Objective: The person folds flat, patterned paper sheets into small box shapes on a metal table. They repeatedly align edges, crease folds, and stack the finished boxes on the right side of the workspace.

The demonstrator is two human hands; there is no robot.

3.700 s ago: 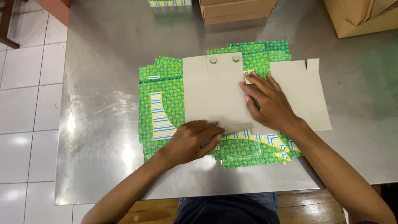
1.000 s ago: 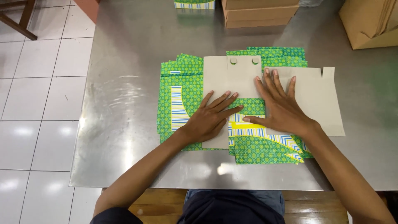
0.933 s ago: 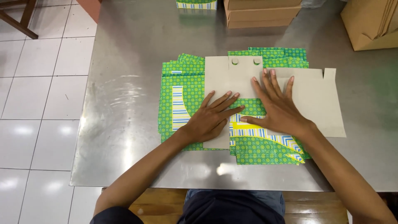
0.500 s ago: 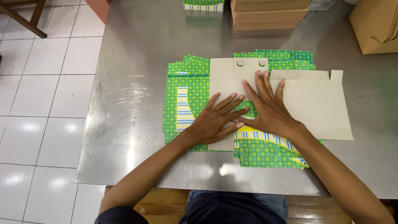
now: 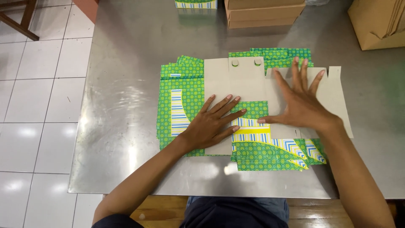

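A flat cardboard blank (image 5: 236, 78), plain brown side up with two round holes near its far edge, lies on a stack of green patterned blanks (image 5: 185, 101) with yellow and blue striped parts. My left hand (image 5: 213, 122) presses flat on its near left panel, fingers spread. My right hand (image 5: 301, 105) lies flat on the right panel (image 5: 333, 97), fingers spread and pointing away from me. A folded-over flap (image 5: 253, 124) shows green and striped print between my hands.
The work lies on a steel table (image 5: 122, 84). Brown cartons (image 5: 263, 12) and a green printed box (image 5: 196, 4) stand at the far edge, a large carton (image 5: 377, 21) at the far right. White floor tiles lie to the left.
My right hand has slid to the right, off the middle of the blank and onto its right panel. My left hand stays pressed on the left panel.
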